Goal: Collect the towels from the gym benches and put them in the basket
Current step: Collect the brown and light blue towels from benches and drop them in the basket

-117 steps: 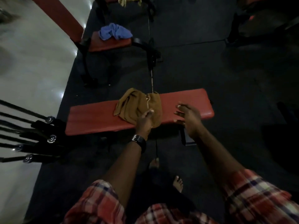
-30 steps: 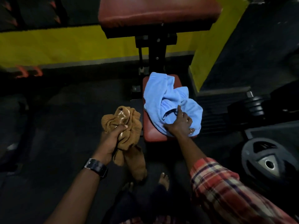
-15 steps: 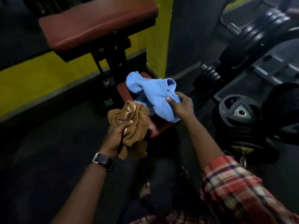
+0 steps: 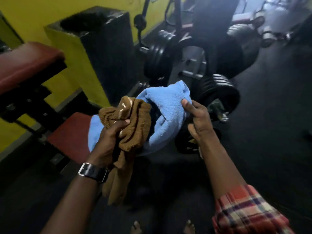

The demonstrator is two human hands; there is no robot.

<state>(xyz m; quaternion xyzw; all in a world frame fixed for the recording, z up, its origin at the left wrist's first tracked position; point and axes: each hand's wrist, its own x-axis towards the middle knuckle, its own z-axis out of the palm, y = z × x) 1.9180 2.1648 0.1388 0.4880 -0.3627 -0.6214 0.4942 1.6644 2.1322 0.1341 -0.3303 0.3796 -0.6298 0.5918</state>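
Observation:
My left hand [image 4: 111, 137] grips a bunched brown towel [image 4: 133, 122], whose loose end hangs down past my wrist. My right hand [image 4: 197, 119] pinches a light blue towel [image 4: 167, 105] by its upper edge, thumb on top. The blue towel is lifted in the air and drapes behind the brown one, the two touching in front of my chest. The red bench seat [image 4: 70, 135] they came from lies bare at lower left. No basket is in view.
A red padded backrest [image 4: 25, 65] on a black frame stands at the left against the yellow wall [image 4: 33, 12]. Stacked black weight plates [image 4: 217, 92] and a plate rack [image 4: 162, 53] crowd the floor just beyond my hands. Dark rubber floor opens to the right. My bare feet show at the bottom.
My right hand has lifted the blue towel off the red seat and brought it against the brown towel. The view has swung right, toward the weight plates.

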